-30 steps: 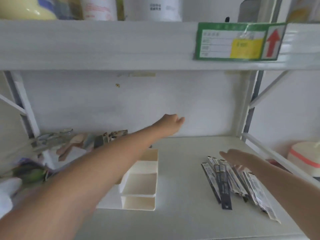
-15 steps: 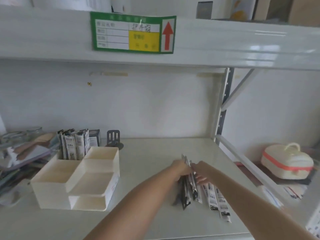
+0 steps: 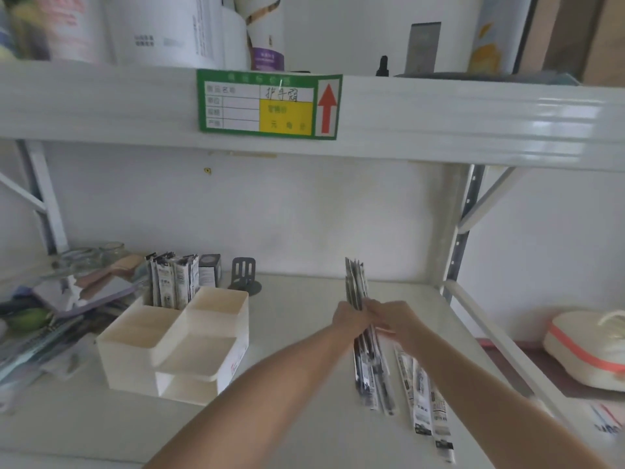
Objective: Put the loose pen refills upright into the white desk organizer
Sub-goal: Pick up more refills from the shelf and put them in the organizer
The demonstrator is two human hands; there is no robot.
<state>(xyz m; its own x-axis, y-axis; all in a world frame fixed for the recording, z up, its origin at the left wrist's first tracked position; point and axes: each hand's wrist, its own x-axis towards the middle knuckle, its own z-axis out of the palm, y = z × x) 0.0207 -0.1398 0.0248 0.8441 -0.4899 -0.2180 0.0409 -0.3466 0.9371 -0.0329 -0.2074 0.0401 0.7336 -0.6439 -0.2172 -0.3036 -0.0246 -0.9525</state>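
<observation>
The white desk organizer stands on the shelf at the left, with several packaged refills upright in its back left compartment. At the centre right, my left hand and my right hand meet around a bundle of pen refills, both gripping its middle; its far end points up and away and its near end trails toward me. Two loose refills lie flat on the shelf just right of the bundle.
A heap of papers, jars and clutter crowds the far left of the shelf. A small dark stand sits behind the organizer. The upper shelf beam carries a green label. A white case with an orange band lies lower right.
My left hand came back from the rear of the shelf and joined my right hand at the refill pile. Both closed on a bundle and tipped its far end upward.
</observation>
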